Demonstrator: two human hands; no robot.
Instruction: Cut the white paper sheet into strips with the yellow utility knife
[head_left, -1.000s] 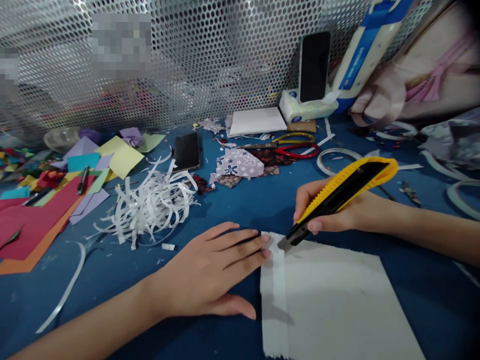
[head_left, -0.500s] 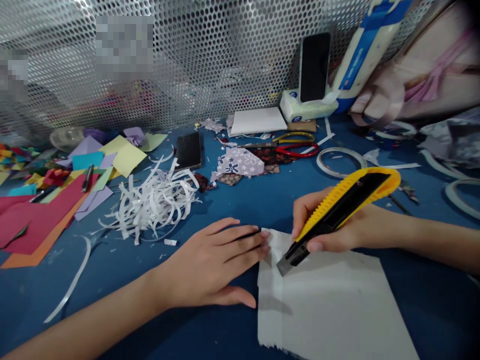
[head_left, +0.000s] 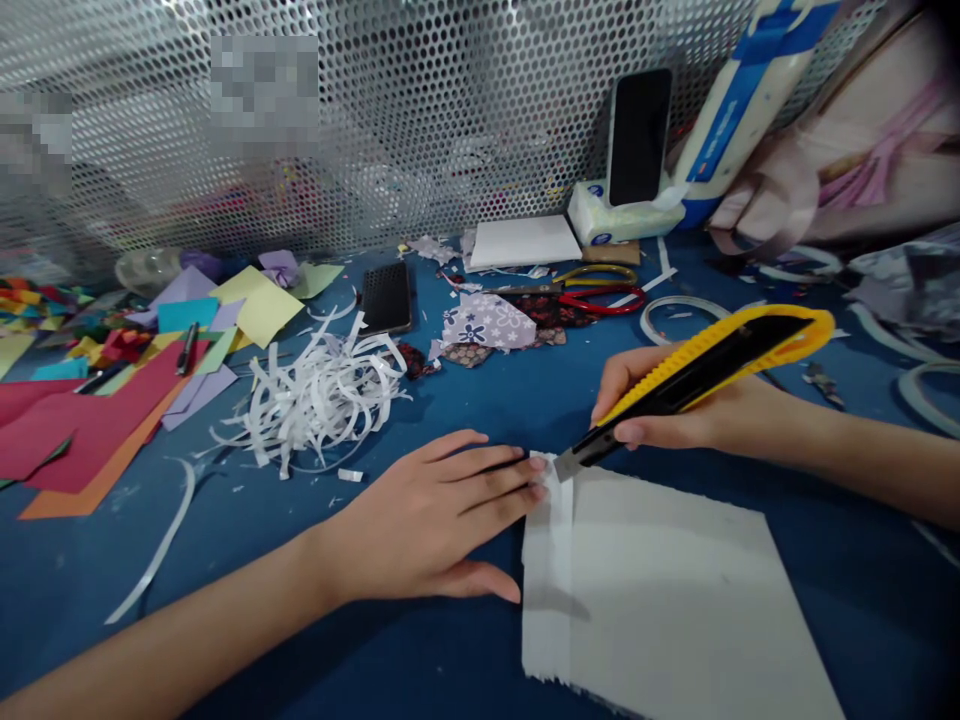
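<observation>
My right hand (head_left: 667, 405) grips a yellow and black box cutter (head_left: 697, 365). Its blade points down and left, at the upper left corner of a white board (head_left: 675, 590). A paler strip (head_left: 555, 590) runs along the board's left edge, which looks ragged at the bottom. My left hand (head_left: 442, 515) lies flat with fingers spread, its fingertips resting on that upper left corner close to the blade. The left thumb reaches the board's left edge. Whether the blade touches the strip is hard to tell.
Beyond my left hand lies a heap of white paper strips (head_left: 322, 400). Coloured papers (head_left: 90, 430) cover the left side. Farther back are a phone (head_left: 386, 297), fabric scraps (head_left: 487, 322), red-handled scissors (head_left: 604, 298) and tape rolls (head_left: 682, 318). A perforated metal panel (head_left: 420, 130) stands behind.
The box cutter has moved up along the strip to the board's top corner and tilted flatter. My left hand keeps its place on the board. The whole view has shifted slightly.
</observation>
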